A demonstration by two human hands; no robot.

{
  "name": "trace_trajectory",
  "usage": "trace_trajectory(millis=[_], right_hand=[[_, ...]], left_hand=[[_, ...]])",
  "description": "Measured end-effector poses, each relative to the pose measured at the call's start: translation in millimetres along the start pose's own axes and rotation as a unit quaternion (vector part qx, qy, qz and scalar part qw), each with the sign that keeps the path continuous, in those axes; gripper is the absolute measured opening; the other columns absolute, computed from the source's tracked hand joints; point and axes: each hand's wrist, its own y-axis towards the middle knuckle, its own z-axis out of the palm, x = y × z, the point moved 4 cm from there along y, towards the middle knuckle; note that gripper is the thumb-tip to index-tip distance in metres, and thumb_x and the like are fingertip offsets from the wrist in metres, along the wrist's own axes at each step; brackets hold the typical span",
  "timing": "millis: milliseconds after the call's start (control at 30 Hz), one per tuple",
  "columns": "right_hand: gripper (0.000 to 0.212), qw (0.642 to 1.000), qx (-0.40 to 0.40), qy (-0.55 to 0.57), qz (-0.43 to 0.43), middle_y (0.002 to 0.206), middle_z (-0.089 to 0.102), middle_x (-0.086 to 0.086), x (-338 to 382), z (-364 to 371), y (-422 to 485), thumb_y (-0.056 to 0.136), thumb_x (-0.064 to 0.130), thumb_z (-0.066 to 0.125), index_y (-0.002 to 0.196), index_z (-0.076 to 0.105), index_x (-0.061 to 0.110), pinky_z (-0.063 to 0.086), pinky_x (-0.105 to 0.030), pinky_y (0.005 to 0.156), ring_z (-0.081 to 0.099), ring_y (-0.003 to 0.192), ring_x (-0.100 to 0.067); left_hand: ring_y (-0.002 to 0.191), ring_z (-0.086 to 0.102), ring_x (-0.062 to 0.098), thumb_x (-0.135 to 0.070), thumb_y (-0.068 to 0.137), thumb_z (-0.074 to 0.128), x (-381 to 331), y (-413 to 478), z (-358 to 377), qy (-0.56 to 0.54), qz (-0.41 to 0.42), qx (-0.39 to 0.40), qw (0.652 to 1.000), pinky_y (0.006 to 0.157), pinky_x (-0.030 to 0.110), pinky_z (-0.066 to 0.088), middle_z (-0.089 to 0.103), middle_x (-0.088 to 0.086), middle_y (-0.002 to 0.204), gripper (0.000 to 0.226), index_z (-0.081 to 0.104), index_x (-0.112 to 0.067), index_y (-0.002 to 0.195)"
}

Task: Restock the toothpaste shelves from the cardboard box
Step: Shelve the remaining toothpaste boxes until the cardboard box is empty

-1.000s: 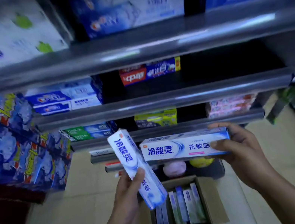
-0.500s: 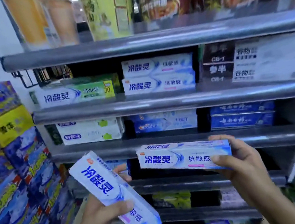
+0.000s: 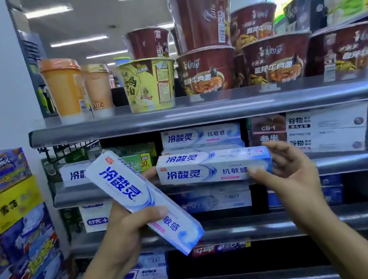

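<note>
Toothpaste shelf (image 3: 77, 198) just beyond hands: left hand (image 3: 125, 230) grips tilted toothpaste box (image 3: 136, 197), right hand (image 3: 291, 177) holds level toothpaste box (image 3: 212, 167) nr matching stack (image 3: 202, 135); neither shelved yet.

The tilted toothpaste carton (image 3: 123, 189) and the level toothpaste carton (image 3: 208, 169) are glossy printed card, the top shelf rail (image 3: 174, 119) is smooth grey metal with a soft sheen, and the noodle bowls (image 3: 210, 70) wear shiny plastic film.

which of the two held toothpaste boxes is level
The right box, held level in the right hand; the left box, in the left hand, slants down rightward.
</note>
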Motion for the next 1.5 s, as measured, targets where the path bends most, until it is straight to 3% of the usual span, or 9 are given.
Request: trace_trajectory(millis=[200,400,533,800,967,1067,1200,1333,1500], right_hand=[[0.05,0.985,-0.051,-0.152,-0.062,0.098,0.072,0.016,-4,15,42,0.078,0.014,0.086,0.122,0.066,0.028,0.052,-0.009,0.068,0.065,0.086,0.006],[0.053,0.974,-0.085,-0.209,-0.029,0.102,0.067,0.018,-17,23,71,0.076,0.028,0.088,0.124,0.067,0.023,0.05,-0.015,0.075,0.062,0.089,0.004],[0.018,0.958,-0.088,-0.269,-0.046,0.086,0.071,0.009,-15,30,85,0.08,0.03,0.084,0.089,0.07,0.024,0.05,-0.029,0.071,0.064,0.078,-0.005],[0.029,0.919,-0.064,-0.388,0.03,0.077,0.069,0.001,-20,31,92,0.085,0.043,0.076,0.085,0.066,0.015,0.053,-0.037,0.067,0.064,0.072,-0.022],[0.025,0.904,-0.068,-0.417,-0.072,0.089,0.065,0.008,-8,28,72,0.084,0.039,0.077,0.097,0.066,0.021,0.044,-0.031,0.069,0.06,0.082,-0.016],[0.028,0.934,-0.067,-0.331,-0.12,0.099,0.066,0.012,-7,28,40,0.087,0.031,0.076,0.113,0.067,0.027,0.049,-0.025,0.078,0.061,0.089,-0.01],[0.026,0.991,0.021,-0.133,0.01,0.089,0.072,0.006,-17,39,7,0.079,0.035,0.084,0.102,0.07,0.033,0.053,-0.022,0.067,0.068,0.079,-0.014],[0.051,0.988,0.096,-0.024,0.119,0.091,0.074,-0.012,-25,48,-8,0.062,0.032,0.095,0.106,0.073,0.018,0.055,-0.032,0.057,0.071,0.073,-0.027],[0.054,0.992,0.063,0.011,0.112,0.091,0.072,-0.024,-20,34,-2,0.055,0.018,0.088,0.104,0.072,0.003,0.057,-0.025,0.061,0.07,0.07,-0.026]], left_hand=[[0.083,0.066,0.019,-0.009,0.049,0.079,-9,42,7,-0.01,-0.024,-0.013,1.0,0.069,0.034,0.056,0.07,-0.001,0.094,0.076,0.066,-0.022,0.123],[0.088,0.069,0.021,-0.004,0.058,0.076,-3,65,11,-0.03,-0.043,-0.016,0.998,0.065,0.035,0.057,0.072,0.001,0.104,0.077,0.063,-0.028,0.13],[0.08,0.071,0.027,-0.003,0.057,0.075,-3,77,18,-0.046,-0.077,-0.026,0.996,0.059,0.035,0.059,0.073,0.007,0.087,0.047,0.066,-0.014,0.102],[0.096,0.074,0.041,0.015,0.074,0.074,3,84,23,-0.006,-0.129,-0.05,0.99,0.078,0.052,0.063,0.072,0.021,0.099,0.037,0.06,-0.002,0.104],[0.086,0.076,0.03,0.012,0.066,0.08,6,70,21,-0.045,-0.085,-0.074,0.993,0.075,0.046,0.064,0.076,0.008,0.09,0.048,0.063,-0.011,0.105],[0.094,0.074,0.024,0.001,0.061,0.079,6,59,22,-0.092,-0.064,-0.074,0.991,0.078,0.043,0.064,0.077,0.001,0.104,0.069,0.062,-0.019,0.124],[0.102,0.071,0.021,0.001,0.063,0.078,3,52,36,-0.141,-0.058,-0.06,0.986,0.083,0.043,0.062,0.068,0.003,0.125,0.073,0.061,-0.015,0.132],[0.093,0.072,0.021,0.001,0.066,0.077,1,50,49,-0.193,-0.062,-0.035,0.979,0.08,0.042,0.062,0.069,0.004,0.109,0.067,0.061,-0.011,0.131],[0.101,0.072,0.031,-0.005,0.069,0.081,-1,48,45,-0.152,-0.033,-0.047,0.987,0.08,0.04,0.061,0.075,0.015,0.106,0.047,0.066,-0.006,0.114]])
